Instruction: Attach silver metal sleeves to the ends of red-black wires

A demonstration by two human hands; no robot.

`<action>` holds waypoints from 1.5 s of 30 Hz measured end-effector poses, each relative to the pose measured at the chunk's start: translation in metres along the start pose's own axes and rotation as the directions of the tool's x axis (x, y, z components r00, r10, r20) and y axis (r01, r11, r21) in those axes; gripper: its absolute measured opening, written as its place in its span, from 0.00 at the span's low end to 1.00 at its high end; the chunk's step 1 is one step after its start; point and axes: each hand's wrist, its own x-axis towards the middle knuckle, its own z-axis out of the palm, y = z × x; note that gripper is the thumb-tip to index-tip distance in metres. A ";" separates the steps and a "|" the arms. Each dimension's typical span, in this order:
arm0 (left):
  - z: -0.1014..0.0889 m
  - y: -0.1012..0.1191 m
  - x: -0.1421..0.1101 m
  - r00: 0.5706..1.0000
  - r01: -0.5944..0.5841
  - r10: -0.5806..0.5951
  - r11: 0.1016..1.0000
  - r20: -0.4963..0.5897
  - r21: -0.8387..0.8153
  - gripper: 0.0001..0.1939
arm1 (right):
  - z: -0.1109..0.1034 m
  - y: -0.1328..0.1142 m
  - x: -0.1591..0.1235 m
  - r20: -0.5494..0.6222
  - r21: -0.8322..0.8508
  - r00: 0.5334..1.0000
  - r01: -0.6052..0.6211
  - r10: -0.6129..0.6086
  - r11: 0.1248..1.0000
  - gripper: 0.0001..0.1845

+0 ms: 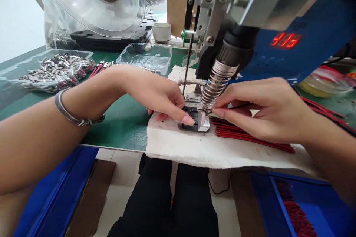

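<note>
Pinching wire (pixel 208 110) beside metal block (pixel 204 123) in my right hand (pixel 269 109), best held steady; left hand (pixel 151 90) opposite, grip unclear.

Green tabletop (pixel 119 127): I have a way through, left of the white cloth (pixel 178 152).
Metal fixture (pixel 203 123): the spring-wrapped tool (pixel 218 81) blocks me from above; the left hand (pixel 158 94) and right hand (pixel 278 114) flank it.
Right side: red and black wires (pixel 250 135) lie low in my way.

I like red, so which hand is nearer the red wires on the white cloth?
The right hand: it's over the red wires; the left hand is to their left.
</note>
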 end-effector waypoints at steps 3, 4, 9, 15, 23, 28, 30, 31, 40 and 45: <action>0.000 0.000 -0.001 1.000 0.004 -0.004 1.000 -0.005 0.005 0.26 | 0.000 0.001 -0.001 -0.008 0.000 1.000 0.000 0.000 1.000 0.05; 0.000 -0.001 -0.001 1.000 0.004 -0.004 1.000 -0.007 0.001 0.26 | -0.001 0.001 -0.001 -0.009 -0.004 1.000 0.000 0.000 1.000 0.04; 0.001 -0.001 0.000 1.000 0.017 -0.017 1.000 -0.027 -0.004 0.26 | -0.002 -0.001 -0.001 0.004 -0.047 1.000 0.018 -0.018 0.999 0.05; 0.003 -0.001 0.001 0.998 0.034 -0.033 0.999 -0.056 0.020 0.26 | -0.003 -0.005 -0.001 0.023 -0.127 0.999 0.043 -0.041 0.991 0.05; 0.005 -0.003 0.003 0.995 0.071 -0.062 0.990 -0.078 0.120 0.31 | -0.007 -0.010 -0.004 0.062 -0.252 0.998 0.033 -0.018 0.967 0.05; 0.006 -0.001 0.003 0.987 0.105 -0.080 0.979 -0.143 0.176 0.31 | -0.006 -0.011 -0.005 0.084 -0.235 0.996 0.040 -0.020 0.971 0.06; 0.006 -0.001 0.003 0.986 0.106 -0.080 0.979 -0.146 0.176 0.31 | -0.005 -0.011 -0.005 0.090 -0.236 0.996 0.023 -0.002 0.971 0.06; 0.006 -0.001 0.003 0.986 0.103 -0.078 0.979 -0.144 0.176 0.31 | -0.005 -0.011 -0.005 0.086 -0.236 0.996 0.016 0.004 0.972 0.06; 0.004 -0.003 0.004 0.990 0.080 -0.061 0.985 -0.127 0.152 0.30 | -0.005 -0.009 -0.007 0.082 -0.196 0.997 0.025 -0.009 0.980 0.05; 0.005 -0.002 0.005 0.991 0.061 -0.041 0.985 -0.128 0.159 0.29 | -0.005 -0.010 -0.004 0.079 -0.176 0.997 0.030 -0.017 0.984 0.06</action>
